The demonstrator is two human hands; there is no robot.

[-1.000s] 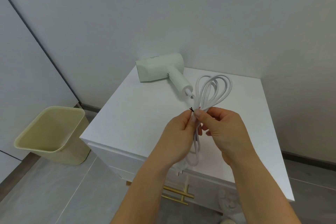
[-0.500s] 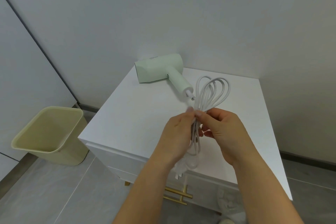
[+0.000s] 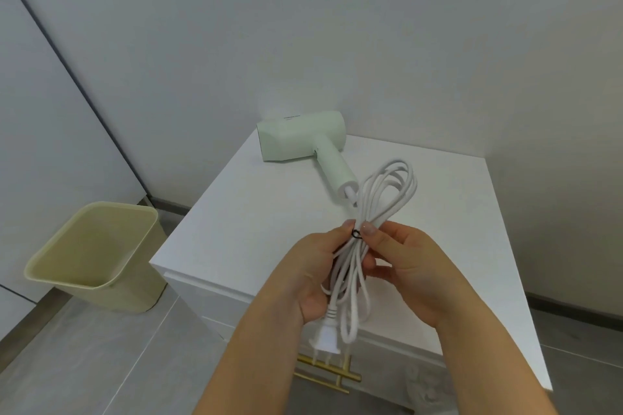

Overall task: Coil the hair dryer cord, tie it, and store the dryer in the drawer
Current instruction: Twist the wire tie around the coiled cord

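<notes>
Tying step. Left hand (image 3: 313,273) gripped coiled cord (image 3: 387,192); right hand (image 3: 408,266) pinched black tie (image 3: 356,234) on it. Dryer (image 3: 300,138) lay at 12 o'clock. Next, likely: twist tie tight.

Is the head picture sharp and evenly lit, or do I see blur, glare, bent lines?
Head view: soft, even light, no glare; a faint shadow under the hair dryer on the white cabinet; the wide lens splays the cabinet's edges; the cord, left hand and right hand look fairly sharp.
</notes>
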